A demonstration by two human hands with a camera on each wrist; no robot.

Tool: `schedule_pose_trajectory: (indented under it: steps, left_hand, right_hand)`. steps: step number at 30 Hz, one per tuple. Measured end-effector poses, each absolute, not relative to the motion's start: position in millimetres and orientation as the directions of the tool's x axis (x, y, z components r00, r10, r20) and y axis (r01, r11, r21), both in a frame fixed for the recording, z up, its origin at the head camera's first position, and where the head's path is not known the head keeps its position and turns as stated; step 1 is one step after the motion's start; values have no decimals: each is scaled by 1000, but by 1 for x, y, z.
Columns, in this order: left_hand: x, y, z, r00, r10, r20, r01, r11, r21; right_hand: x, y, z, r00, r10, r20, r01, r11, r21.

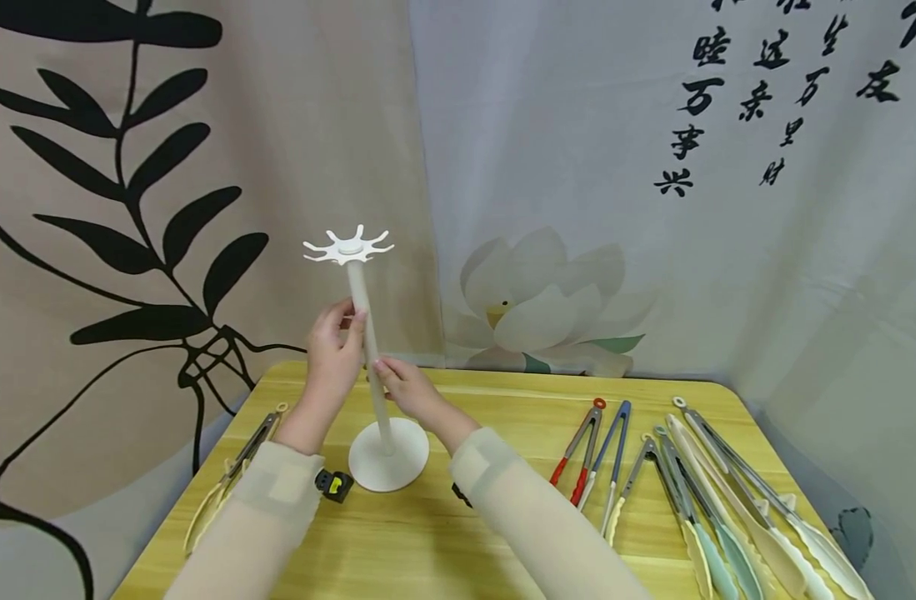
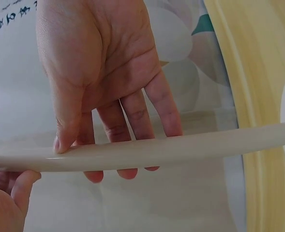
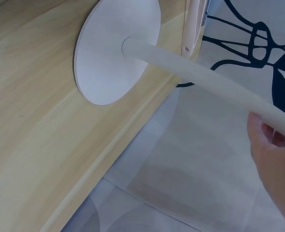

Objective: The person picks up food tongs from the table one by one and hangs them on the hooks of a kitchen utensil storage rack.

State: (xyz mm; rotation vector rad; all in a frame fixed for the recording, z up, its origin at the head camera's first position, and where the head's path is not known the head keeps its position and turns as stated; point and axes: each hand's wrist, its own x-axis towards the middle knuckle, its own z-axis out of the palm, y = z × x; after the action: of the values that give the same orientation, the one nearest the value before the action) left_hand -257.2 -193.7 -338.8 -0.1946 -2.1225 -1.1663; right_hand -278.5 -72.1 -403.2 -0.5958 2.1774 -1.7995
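A white hook stand [image 1: 350, 247] has a round base [image 1: 375, 472] on the table, a slim pole, and a ring of curved hooks on top. It leans slightly in the head view. My left hand [image 1: 334, 354] grips the upper pole, under the hooks. Lower down, my right hand [image 1: 410, 388] holds the same pole between thumb and fingers. In the left wrist view, the right thumb is in front of the pole [image 2: 200, 145] and the fingers pass behind it; part of the left hand [image 2: 7, 200] shows at the corner. The right wrist view leaves the left hand out.
Several tongs lie on the right of the wooden table [image 1: 503, 450], including red-tipped tongs [image 1: 595, 415] and blue tongs [image 1: 624, 410]. More tongs [image 1: 257, 440] lie at the left edge, partly behind my left sleeve. A printed curtain [image 1: 548, 167] hangs behind the table.
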Motion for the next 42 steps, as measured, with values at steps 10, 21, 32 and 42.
schedule_pose_trajectory:
  steps: [10, 21, 32, 42]
  left_hand:
    - [-258, -188, -339, -718, -191, 669, 478, 565, 673]
    - [-258, -181, -340, -718, -183, 672, 491, 552, 674]
    - [-259, -175, -343, -750, -167, 639, 481, 526, 702]
    - [-257, -166, -341, -749, -129, 649, 511, 511, 691]
  right_hand:
    - [-277, -66, -403, -878, -472, 75, -163, 148, -976]
    - [-279, -58, -406, -870, -481, 105, -192, 134, -972]
    - [-275, -46, -404, -868, -489, 93, -188, 150, -971]
    - [-257, -28, -377, -860, -505, 72, -172, 153, -973]
